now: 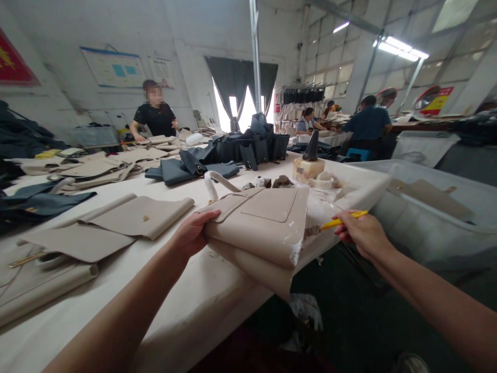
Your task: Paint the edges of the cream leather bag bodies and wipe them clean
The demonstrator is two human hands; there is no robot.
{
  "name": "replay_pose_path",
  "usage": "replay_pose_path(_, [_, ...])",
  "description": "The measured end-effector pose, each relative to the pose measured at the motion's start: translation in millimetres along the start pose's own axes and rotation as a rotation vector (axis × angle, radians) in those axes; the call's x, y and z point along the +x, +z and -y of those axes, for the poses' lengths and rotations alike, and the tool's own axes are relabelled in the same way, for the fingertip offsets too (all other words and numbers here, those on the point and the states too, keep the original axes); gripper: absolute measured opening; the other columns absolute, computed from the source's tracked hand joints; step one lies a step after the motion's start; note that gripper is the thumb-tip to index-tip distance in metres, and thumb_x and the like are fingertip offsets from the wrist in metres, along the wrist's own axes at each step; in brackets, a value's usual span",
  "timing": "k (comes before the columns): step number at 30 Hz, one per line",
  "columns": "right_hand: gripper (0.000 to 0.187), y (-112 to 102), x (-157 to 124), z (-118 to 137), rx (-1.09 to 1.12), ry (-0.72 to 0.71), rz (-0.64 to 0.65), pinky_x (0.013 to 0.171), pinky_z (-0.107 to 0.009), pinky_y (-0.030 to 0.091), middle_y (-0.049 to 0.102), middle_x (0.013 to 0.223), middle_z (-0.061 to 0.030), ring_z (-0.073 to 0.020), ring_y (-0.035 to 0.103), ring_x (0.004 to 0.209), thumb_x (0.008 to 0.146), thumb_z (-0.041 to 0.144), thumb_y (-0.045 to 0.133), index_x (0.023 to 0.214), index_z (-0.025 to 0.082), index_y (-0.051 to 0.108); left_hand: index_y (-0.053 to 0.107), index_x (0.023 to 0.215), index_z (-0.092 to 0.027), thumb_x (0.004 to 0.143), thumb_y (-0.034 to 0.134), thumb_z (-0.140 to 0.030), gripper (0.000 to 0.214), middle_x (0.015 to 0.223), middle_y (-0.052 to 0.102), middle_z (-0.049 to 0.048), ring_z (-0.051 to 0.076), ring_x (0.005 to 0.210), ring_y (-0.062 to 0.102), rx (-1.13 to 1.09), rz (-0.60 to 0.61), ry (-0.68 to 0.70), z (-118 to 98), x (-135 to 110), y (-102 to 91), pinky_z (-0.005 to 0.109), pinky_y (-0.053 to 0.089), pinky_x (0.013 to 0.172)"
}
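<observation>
A beige leather bag piece [264, 223] with a front pocket lies folded over the table's near edge, its corner smeared white. My left hand [192, 233] grips its left side, thumb on top and fingers under. To the right, my right hand [359, 230] is closed on a yellow-handled brush [341, 221]. The brush tip sits at the piece's right edge. A white handle [213, 184] curves up behind the piece.
More beige pieces [135, 217] lie on the white table [194, 305] to the left, dark blue bags [233, 153] at the back. A glue pot [308, 168] stands beyond. A grey bin [438, 217] is on the right. Other people work farther off.
</observation>
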State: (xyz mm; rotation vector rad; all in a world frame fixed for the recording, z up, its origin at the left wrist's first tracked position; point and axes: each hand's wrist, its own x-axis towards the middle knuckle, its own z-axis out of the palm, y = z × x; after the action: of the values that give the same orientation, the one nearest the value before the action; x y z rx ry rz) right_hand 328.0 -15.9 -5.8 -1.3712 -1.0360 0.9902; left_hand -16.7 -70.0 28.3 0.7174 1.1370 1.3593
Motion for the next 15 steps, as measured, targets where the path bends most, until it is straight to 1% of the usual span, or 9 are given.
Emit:
replay_pose_path(3, [0.011,-7.6,-30.1,-4.1,0.003,0.026,0.073,0.028,-0.014,0.034,0.056,0.043,-0.0001,-0.009,0.045,0.03,0.072,0.024,0.058,0.073,0.013,0.06,0.072,0.081,-0.009,0.07,0.066,-0.014,0.014,0.068,0.069,0.0068,0.015,0.055,0.06,-0.002,-0.009,-0.01,-0.8,-0.8,2.2,0.025,0.051,0.053])
replay_pose_path(7, [0.026,-12.7,-61.4,-17.3,0.017,0.02,0.15,0.029,-0.014,0.034,0.057,0.046,-0.0014,-0.0093,0.046,0.033,0.067,0.037,0.062,0.075,0.013,0.062,0.071,0.085,-0.008,0.071,0.064,-0.015,0.017,0.07,0.07,0.0066,0.016,0.057,0.06,-0.011,-0.026,0.011,2.5,-1.8,1.2,0.025,0.051,0.055])
replay_pose_path(12, [0.034,-14.6,-84.9,-22.5,0.041,0.107,0.206,0.029,-0.015,0.033,0.055,0.044,-0.0017,-0.0091,0.045,0.032,0.062,0.044,0.067,0.074,0.012,0.063,0.069,0.093,-0.01,0.072,0.063,-0.018,0.024,0.078,0.072,0.0075,0.021,0.072,0.066,-0.035,-0.008,0.075,14.7,-5.4,-10.9,0.029,0.055,0.068])
replay_pose_path(15, [0.035,-15.1,-95.4,-18.2,0.066,0.177,0.262,0.028,-0.015,0.031,0.054,0.043,-0.0023,-0.0088,0.043,0.03,0.059,0.046,0.068,0.071,0.013,0.063,0.069,0.089,-0.011,0.071,0.064,-0.018,0.02,0.076,0.072,0.007,0.021,0.072,0.067,-0.056,-0.017,0.102,23.5,-8.3,-19.8,0.029,0.056,0.07])
